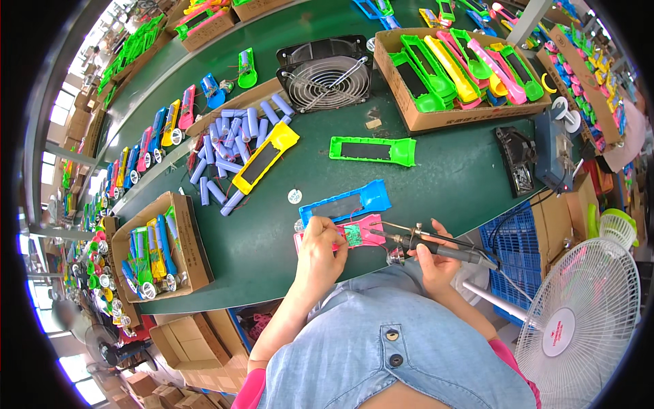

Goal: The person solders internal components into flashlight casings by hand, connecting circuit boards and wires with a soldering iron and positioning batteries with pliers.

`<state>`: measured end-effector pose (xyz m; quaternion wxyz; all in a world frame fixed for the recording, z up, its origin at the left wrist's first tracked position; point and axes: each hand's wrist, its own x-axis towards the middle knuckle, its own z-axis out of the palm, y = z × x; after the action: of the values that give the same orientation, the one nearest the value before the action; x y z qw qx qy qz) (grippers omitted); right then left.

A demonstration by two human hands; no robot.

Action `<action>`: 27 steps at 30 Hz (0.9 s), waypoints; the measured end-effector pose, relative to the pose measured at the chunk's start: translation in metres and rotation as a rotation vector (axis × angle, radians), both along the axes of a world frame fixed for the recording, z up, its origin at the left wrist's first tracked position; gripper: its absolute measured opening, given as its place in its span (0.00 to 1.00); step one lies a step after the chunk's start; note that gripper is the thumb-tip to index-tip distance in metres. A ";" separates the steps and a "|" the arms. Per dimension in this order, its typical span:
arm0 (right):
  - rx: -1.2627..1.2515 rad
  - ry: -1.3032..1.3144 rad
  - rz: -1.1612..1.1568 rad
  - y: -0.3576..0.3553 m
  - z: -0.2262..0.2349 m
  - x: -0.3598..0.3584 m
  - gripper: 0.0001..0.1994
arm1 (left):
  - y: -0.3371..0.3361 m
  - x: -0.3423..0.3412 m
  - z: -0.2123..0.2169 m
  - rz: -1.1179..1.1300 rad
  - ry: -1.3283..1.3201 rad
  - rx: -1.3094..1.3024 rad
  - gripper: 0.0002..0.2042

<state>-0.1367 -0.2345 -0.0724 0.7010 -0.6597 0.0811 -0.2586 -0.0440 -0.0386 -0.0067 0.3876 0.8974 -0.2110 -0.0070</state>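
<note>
My right hand (437,266) grips a soldering iron (449,252) with a thin metal tube fixed along it, its tip pointing left. Under that tip lies a pink plastic lamp housing (371,232) with a small green circuit board (353,234) in it. My left hand (319,249) rests over the left part of this housing, fingers pinched together; what they hold is hidden. Just beyond the pink piece, almost touching it, lies a blue housing (376,196) with a dark panel. A small round metallic part (395,256) sits at the table edge by the iron.
Purple cylindrical batteries (235,136) lie heaped at left, a yellow housing (266,158) against them. A green housing (372,150) lies farther off. Cartons of housings stand at left (197,255) and far right (470,121). A black fan (327,75) stands behind; a white fan (579,320) at right.
</note>
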 end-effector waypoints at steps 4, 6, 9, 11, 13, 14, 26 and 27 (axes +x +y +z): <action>-0.131 0.004 0.013 -0.004 -0.009 -0.003 0.12 | 0.001 0.000 -0.002 0.010 0.016 -0.001 0.05; -0.139 -0.002 0.025 -0.005 -0.003 -0.002 0.13 | 0.000 -0.001 -0.001 0.018 0.024 -0.006 0.05; -0.160 -0.010 0.041 -0.006 -0.002 -0.003 0.13 | 0.002 -0.011 -0.001 0.044 0.056 -0.122 0.06; -0.169 -0.017 0.054 -0.004 0.003 0.000 0.13 | 0.017 -0.042 -0.017 0.236 0.192 -0.485 0.05; 0.212 0.051 -0.011 0.007 0.023 0.004 0.12 | 0.027 -0.065 -0.011 0.486 0.828 -1.126 0.09; 0.213 0.053 -0.014 0.008 0.026 0.003 0.12 | 0.032 -0.067 0.000 0.601 1.086 -1.261 0.11; 0.054 0.044 0.036 0.008 0.020 0.005 0.11 | 0.024 -0.028 -0.004 0.123 -0.511 -0.083 0.12; 0.015 0.013 0.039 0.008 0.021 0.005 0.10 | 0.018 -0.024 -0.004 0.071 -0.463 -0.083 0.11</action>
<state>-0.1314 -0.2269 -0.0510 0.7103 -0.6575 0.0745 -0.2400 -0.0678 -0.0203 -0.0107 0.3654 0.8651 -0.2628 0.2212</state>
